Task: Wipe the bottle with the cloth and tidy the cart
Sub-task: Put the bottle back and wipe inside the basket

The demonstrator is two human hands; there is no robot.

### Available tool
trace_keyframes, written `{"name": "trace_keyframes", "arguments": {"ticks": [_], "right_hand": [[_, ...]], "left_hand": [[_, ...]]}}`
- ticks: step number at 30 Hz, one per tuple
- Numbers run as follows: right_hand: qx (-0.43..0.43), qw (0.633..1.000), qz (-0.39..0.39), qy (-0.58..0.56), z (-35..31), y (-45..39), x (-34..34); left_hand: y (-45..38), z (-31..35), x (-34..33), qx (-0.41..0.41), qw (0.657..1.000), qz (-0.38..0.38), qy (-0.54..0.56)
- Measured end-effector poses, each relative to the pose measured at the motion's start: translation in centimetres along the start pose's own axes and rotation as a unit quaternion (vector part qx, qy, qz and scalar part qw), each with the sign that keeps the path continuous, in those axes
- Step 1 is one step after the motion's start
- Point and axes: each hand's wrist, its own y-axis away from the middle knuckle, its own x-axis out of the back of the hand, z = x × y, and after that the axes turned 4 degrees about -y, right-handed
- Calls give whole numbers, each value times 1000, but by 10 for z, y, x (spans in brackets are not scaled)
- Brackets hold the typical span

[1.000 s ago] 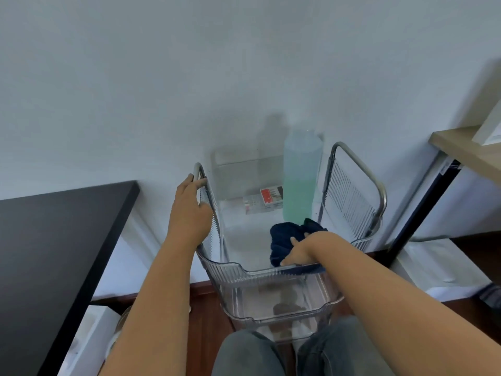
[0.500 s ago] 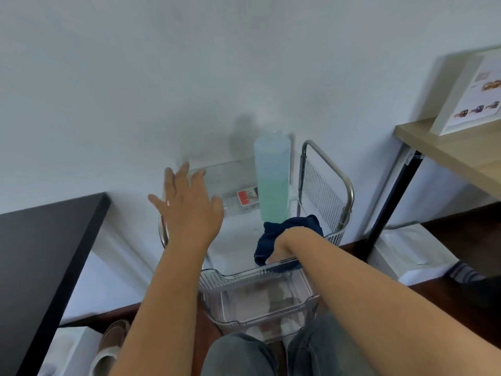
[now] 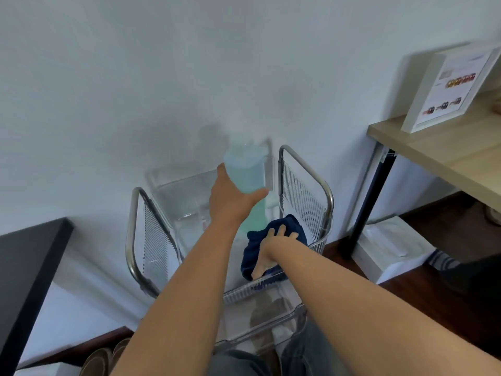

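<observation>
Landmark: the cart (image 3: 329, 198), a clear-tray trolley with chrome side frames, is taken as the reference for all places below.

Bottle: a tall translucent bottle (image 3: 245, 169) with pale green liquid is shown upright in the top tray of the cart, toward its far end by the wall.

Left hand: the left hand (image 3: 230, 199) is seen wrapped around the bottle's mid-body, thumb on one side and fingers on the other; this grip is closed on the bottle.

Cloth: a dark blue cloth (image 3: 273, 245) is shown bunched in the near right corner of the cart's top tray, just beside the bottle's base.

Right hand: the right hand (image 3: 271, 251) is laid on the cloth, fingers spread over the top and thumb tucked low; the grip appears to be gathering the cloth, though a full clasp cannot be confirmed.

Step in hand: the pick-up stage is judged to be under way, bottle and cloth each being secured before any wiping.

Next move: the bottle is expected to need lifting clear of the tray wall and being held steady, while the cloth is bunched firmly and brought against the bottle's side.

Surroundings: a wooden shelf (image 3: 439, 156) carrying a white box (image 3: 450, 88) is seen to the right of the cart.
</observation>
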Motion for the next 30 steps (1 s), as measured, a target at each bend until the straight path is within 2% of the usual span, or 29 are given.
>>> {"name": "trace_keyframes", "arguments": {"ticks": [6, 13, 18, 21, 23, 27, 30], "right_hand": [[7, 1000, 29, -1, -6, -11, 26], [22, 998, 17, 54, -1, -3, 40], [15, 978, -43, 206, -3, 6, 31], [67, 966, -57, 245, -3, 14, 25], [89, 967, -36, 234, -2, 22, 21], [128, 966, 67, 215, -8, 39, 9], [162, 963, 84, 199, -23, 48, 2]], "left_hand": [[2, -1, 43, -7, 998, 62, -27], [14, -18, 67, 3, 999, 44, -15], [23, -36, 64, 13, 999, 48, -13], [21, -40, 66, 16, 998, 59, -8], [20, -42, 66, 15, 998, 60, -10], [15, -41, 64, 15, 999, 50, -3], [11, -41, 62, 14, 999, 40, -1]]}}
